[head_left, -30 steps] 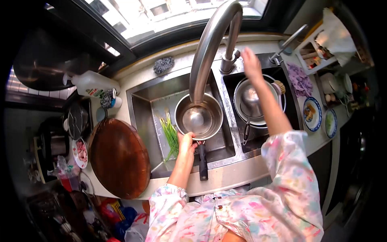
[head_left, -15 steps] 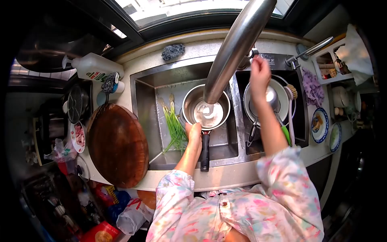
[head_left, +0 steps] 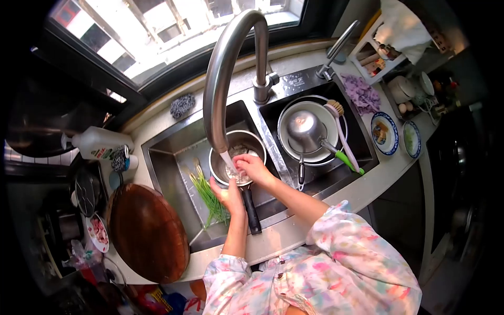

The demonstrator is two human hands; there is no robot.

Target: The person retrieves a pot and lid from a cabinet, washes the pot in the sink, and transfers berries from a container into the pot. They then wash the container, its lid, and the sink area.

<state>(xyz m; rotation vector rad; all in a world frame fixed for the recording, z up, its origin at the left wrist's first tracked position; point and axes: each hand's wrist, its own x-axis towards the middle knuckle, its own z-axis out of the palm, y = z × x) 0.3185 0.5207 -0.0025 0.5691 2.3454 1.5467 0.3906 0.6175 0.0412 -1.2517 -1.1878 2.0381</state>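
A steel saucepan [head_left: 262,149] with a black handle [head_left: 251,212] stands in the left sink basin, with water in it. Water runs into it from the curved steel faucet [head_left: 216,94]. My left hand [head_left: 230,198] holds the pan's near side, beside the handle. Over the pan's opening, my right hand [head_left: 254,169] has its fingers stretched into the stream; I make out nothing held in them. A bunch of green onions [head_left: 207,197] lies in the basin, left of the pan and close to my left hand.
The right basin holds nested bowls and an upturned steel pot [head_left: 304,126], with a brush [head_left: 338,131] alongside. A round wooden chopping board [head_left: 147,233] stands left of the sink. Blue-rimmed plates [head_left: 385,134], a scourer [head_left: 182,105] and a pump bottle [head_left: 102,143] are on the counter.
My right hand has come down from the faucet's control to the water stream in the pan. My left hand stays by the pan's near side. The view has shifted and turned.
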